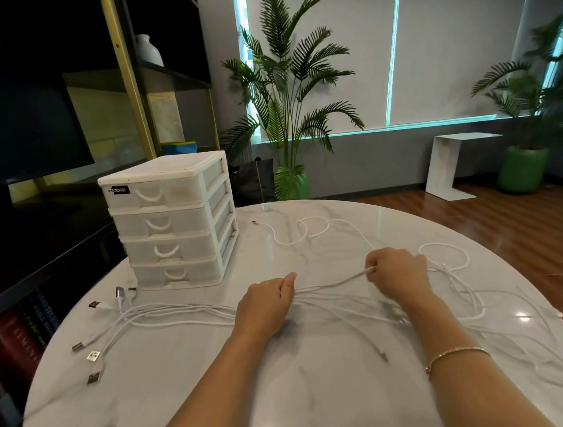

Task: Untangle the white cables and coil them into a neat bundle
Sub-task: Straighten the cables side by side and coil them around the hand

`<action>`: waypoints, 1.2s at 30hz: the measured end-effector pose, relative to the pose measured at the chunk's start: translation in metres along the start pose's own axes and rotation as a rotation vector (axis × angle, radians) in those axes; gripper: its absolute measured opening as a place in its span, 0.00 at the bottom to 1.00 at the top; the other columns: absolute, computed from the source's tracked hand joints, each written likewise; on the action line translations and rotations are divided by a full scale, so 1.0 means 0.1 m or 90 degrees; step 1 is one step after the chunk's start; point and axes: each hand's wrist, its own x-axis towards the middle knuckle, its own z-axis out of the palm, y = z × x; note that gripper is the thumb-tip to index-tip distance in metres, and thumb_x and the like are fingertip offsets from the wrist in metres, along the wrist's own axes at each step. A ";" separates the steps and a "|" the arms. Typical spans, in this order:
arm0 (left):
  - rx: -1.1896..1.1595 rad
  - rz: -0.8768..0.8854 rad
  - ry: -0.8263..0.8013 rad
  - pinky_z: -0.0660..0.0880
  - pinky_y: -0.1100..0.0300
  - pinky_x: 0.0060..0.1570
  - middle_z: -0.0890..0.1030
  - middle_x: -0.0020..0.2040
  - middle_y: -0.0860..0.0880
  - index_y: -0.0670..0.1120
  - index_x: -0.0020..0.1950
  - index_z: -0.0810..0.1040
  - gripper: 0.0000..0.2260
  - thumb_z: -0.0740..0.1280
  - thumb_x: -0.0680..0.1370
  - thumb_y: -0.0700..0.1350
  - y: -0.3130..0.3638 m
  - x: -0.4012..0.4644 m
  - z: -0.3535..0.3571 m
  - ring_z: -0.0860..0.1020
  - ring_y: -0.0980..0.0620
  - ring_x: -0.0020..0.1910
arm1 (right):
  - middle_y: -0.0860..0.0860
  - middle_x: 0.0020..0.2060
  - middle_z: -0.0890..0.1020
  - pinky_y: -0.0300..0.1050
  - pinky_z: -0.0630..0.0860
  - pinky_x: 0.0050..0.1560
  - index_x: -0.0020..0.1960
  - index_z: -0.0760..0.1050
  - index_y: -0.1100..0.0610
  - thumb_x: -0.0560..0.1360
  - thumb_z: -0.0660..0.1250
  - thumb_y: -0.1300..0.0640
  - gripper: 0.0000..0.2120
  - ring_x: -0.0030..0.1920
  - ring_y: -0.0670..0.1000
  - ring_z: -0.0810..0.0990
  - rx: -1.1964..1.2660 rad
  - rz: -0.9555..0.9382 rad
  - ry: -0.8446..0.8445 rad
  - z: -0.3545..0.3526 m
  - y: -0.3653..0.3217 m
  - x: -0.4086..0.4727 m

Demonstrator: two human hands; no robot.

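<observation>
Your left hand (264, 302) grips the white cables (181, 314) on the table (313, 389); your right hand (397, 272) pinches one strand. The drawer unit (171, 221) reads "abox" (its prefix is illegible).

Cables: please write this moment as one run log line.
left hand: grips cables | right hand: pinches one cable | plugs: fanned left | coil: not begun

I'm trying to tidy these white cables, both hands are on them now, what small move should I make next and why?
Probably keep the left hand clamped on the gathered white cables and draw the right hand rightward along its strand. The USB plugs already fan out together at the left, while loose loops and crossings still lie to the right on the marble table.
</observation>
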 end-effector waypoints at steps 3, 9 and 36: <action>-0.011 -0.007 0.014 0.64 0.56 0.38 0.68 0.29 0.51 0.47 0.29 0.62 0.24 0.49 0.82 0.57 -0.02 0.01 -0.02 0.68 0.47 0.37 | 0.49 0.42 0.78 0.49 0.63 0.60 0.43 0.74 0.47 0.77 0.57 0.62 0.13 0.51 0.53 0.76 0.049 0.077 0.034 -0.03 0.09 0.02; -0.017 -0.012 0.027 0.64 0.56 0.37 0.69 0.29 0.50 0.46 0.30 0.63 0.24 0.49 0.82 0.57 -0.02 0.03 -0.01 0.69 0.48 0.36 | 0.49 0.58 0.77 0.47 0.67 0.62 0.61 0.75 0.48 0.76 0.59 0.61 0.16 0.60 0.52 0.71 0.080 -0.119 -0.006 0.06 -0.26 -0.04; -0.153 -0.095 0.078 0.71 0.51 0.41 0.76 0.33 0.46 0.38 0.37 0.76 0.29 0.54 0.79 0.62 -0.03 0.03 -0.06 0.73 0.46 0.36 | 0.47 0.30 0.73 0.37 0.67 0.36 0.49 0.82 0.55 0.79 0.60 0.49 0.14 0.32 0.45 0.68 0.293 -0.254 -0.329 -0.05 -0.59 -0.29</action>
